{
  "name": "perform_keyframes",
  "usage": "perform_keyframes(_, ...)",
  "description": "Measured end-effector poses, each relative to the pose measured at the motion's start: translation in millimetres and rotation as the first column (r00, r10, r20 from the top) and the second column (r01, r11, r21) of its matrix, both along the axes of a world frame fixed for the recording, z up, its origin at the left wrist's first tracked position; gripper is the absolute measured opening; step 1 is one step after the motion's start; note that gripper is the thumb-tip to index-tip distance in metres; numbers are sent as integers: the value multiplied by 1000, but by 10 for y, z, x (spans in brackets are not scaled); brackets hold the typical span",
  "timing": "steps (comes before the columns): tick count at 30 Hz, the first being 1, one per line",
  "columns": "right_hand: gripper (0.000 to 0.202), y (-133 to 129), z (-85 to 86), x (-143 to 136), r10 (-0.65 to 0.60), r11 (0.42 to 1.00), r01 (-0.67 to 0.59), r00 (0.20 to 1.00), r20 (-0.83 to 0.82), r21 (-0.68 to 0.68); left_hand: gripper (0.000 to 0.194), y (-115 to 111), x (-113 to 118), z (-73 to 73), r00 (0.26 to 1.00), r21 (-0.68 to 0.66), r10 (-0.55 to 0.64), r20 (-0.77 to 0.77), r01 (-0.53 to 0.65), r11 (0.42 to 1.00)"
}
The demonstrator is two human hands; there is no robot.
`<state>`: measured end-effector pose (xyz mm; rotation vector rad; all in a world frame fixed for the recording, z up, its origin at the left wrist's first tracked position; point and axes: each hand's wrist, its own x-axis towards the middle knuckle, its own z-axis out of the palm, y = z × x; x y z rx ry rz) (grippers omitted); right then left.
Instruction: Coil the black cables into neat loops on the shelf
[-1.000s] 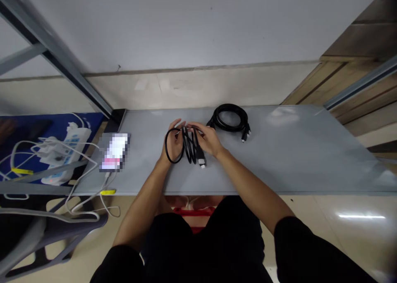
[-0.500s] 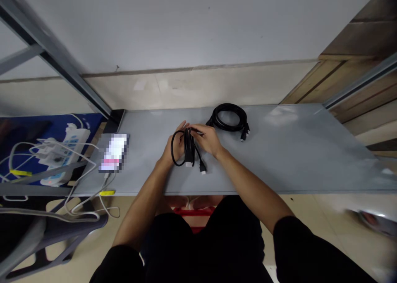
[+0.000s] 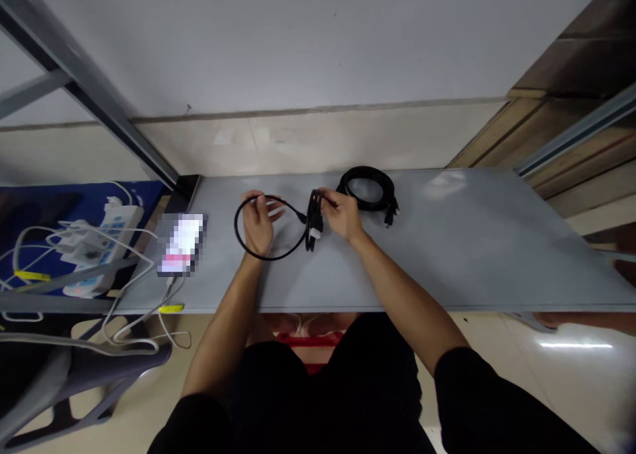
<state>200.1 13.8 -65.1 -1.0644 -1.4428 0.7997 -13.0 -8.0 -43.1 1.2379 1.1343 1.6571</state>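
Observation:
A thin black cable (image 3: 312,232) is held between my two hands above the grey tabletop. Its coiled part hangs from the pinched fingers of my right hand (image 3: 342,215). From that coil a single wide loop runs left to my left hand (image 3: 258,225), where thumb and forefinger grip it and the other fingers spread apart. A plug with a white end (image 3: 315,232) shows on the front of the coil, and its second plug (image 3: 301,218) seems to lie at the coil's left side. Behind my right hand, another coiled black cable (image 3: 370,204) rests on the table.
A phone with a blurred screen (image 3: 183,243) lies on the grey table (image 3: 472,255) at the left, a white charging cord (image 3: 170,283) plugged in. Beyond the left edge are a white power strip (image 3: 119,235) and tangled cords. A wall (image 3: 318,139) stands behind the table.
My left hand has moved left, drawing one loop of the cable out wide. My right hand has shifted slightly right with the coil, which has turned and risen a little.

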Motion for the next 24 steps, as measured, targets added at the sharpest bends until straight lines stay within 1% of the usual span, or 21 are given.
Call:
perform_keyframes(3,47,35,-11,59,-10,1000,10,1000,3,-14,48,46,-106,41,990,126,141,29,-144,982)
perform_keyframes(5,47,48,-35,59,4,1000,-4,1000,-20,-19,51,52,-137,56,984,154,177,-3,-175,972)
perform_keyframes(7,44,55,-69,38,14,1000,-14,999,-29,-6,53,38,-127,56,985,151,164,-61,-153,977)
perform_keyframes(11,35,60,-117,11,58,998,-58,998,13,21,52,-6,-61,38,983,99,77,-164,-62,993)
perform_keyframes(14,35,62,-105,28,95,995,-95,995,1,-8,53,-15,-51,41,983,78,50,-177,-37,996)
perform_keyframes(16,40,67,-75,49,97,995,-98,994,-46,-35,53,-12,-66,54,986,83,59,-157,-47,995)
perform_keyframes(18,48,84,-36,77,71,996,-77,991,-115,-49,52,-10,-84,74,990,101,76,-117,-64,993)
perform_keyframes(21,55,143,21,145,-19,999,10,978,-209,-43,50,-6,-109,111,993,127,109,-45,-103,987)
perform_keyframes(24,55,214,74,253,-103,995,93,948,-301,-49,50,7,-142,149,981,137,191,34,-194,971)
